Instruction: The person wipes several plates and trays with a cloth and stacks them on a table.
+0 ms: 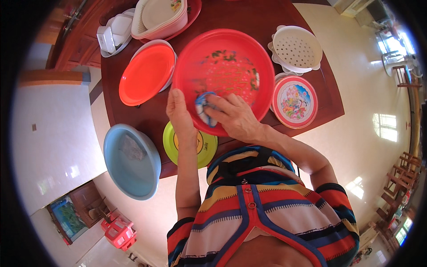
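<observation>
A large round red tray with a flower print is held over the dark wooden table. My left hand grips its near left rim, with the thumb pointing up along the edge. Inside the tray, my right hand presses a bunched blue-and-white cloth against the lower left of the surface. Its fingers are bent over the cloth. Below the tray, partly hidden by the left forearm, lies a lime-green plate with a printed face.
Left of the tray sits an orange-red plate on a pale dish. A blue basin holding a greyish cloth is at the table's left corner. On the right are a cream colander and a picture-printed plate. Pink-rimmed basins stand behind.
</observation>
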### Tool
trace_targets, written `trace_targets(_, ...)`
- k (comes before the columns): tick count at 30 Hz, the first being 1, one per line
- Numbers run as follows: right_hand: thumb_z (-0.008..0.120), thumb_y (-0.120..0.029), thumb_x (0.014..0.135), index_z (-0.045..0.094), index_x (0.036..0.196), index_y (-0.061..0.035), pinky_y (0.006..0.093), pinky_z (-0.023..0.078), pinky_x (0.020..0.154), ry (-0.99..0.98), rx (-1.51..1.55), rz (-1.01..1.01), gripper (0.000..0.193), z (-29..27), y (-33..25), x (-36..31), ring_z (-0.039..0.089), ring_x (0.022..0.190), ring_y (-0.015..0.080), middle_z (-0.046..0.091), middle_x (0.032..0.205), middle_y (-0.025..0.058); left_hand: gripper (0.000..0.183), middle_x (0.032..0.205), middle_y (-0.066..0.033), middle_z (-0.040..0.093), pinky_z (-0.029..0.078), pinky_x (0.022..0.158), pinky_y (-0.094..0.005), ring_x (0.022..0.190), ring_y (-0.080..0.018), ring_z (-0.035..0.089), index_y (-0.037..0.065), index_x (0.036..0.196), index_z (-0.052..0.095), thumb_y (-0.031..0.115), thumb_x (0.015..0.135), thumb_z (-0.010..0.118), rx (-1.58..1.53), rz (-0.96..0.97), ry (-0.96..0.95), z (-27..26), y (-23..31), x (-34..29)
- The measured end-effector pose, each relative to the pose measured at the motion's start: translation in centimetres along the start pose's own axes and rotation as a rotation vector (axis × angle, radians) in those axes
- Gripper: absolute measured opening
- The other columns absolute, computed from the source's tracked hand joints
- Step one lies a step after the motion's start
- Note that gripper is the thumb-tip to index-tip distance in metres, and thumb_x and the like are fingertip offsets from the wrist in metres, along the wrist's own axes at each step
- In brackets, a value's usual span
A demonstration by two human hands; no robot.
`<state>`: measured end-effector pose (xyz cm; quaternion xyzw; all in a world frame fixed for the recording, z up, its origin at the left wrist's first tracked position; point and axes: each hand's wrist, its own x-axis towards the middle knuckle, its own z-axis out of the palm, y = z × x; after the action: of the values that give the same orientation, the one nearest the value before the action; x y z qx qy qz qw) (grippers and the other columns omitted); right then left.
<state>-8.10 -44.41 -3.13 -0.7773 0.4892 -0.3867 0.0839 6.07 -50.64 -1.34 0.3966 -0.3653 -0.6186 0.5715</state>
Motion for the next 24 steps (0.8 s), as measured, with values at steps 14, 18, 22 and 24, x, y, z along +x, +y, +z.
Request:
trace_targets(14,0.055,-0.004,0.069,0.055,0.108,-0.0102,0.0390,0.041,0.072,0.187,-0.398,0.116,0.039,-2.9,7.1,4.4,0.052,0.086,0.0255,0.054,0.119,0.0058,0.037,0.123,-0.0093,0.056,0.047,0.091,-0.0314,0.106,-0.0166,0.057,0.000,0.126,0.048,0.021,0.096,0.047,0.062,0.046,-0.076,0.0,0.9,-0.6)
trace_targets(18,0.053,-0.002,0.071,0.053,0.113,-0.0085,0.0391,0.047,0.072,0.176,-0.422,0.262,0.042,-3.3,7.7,1.9,0.053,0.086,0.0286,0.053,0.121,0.0056,0.037,0.120,-0.0096,0.057,0.048,0.090,-0.0314,0.104,-0.0173,0.058,-0.001,0.125,0.049,0.022,0.096,0.048,-0.020,0.076,-0.080,0.2,1.9,-0.5)
trace_targets(22,0.054,-0.002,0.071,0.056,0.110,-0.0080,0.0385,0.048,0.073,0.260,-0.350,0.289,0.040,-2.6,7.5,1.9,0.053,0.087,0.0291,0.053,0.122,0.0067,0.036,0.119,-0.0099,0.058,0.048,0.088,-0.0314,0.103,-0.0174,0.058,-0.001,0.122,0.051,0.023,0.096,0.048,-0.091,0.019,-0.093,0.7,0.8,-0.3)
trace_targets(24,0.055,-0.002,0.071,0.058,0.108,-0.0082,0.0378,0.049,0.074,0.241,-0.298,0.237,0.038,-2.8,6.5,2.4,0.053,0.088,0.0289,0.053,0.122,0.0071,0.035,0.118,-0.0100,0.058,0.049,0.087,-0.0312,0.102,-0.0173,0.059,-0.001,0.121,0.052,0.024,0.096,0.048,-0.085,-0.008,-0.088,0.9,0.2,-0.4)
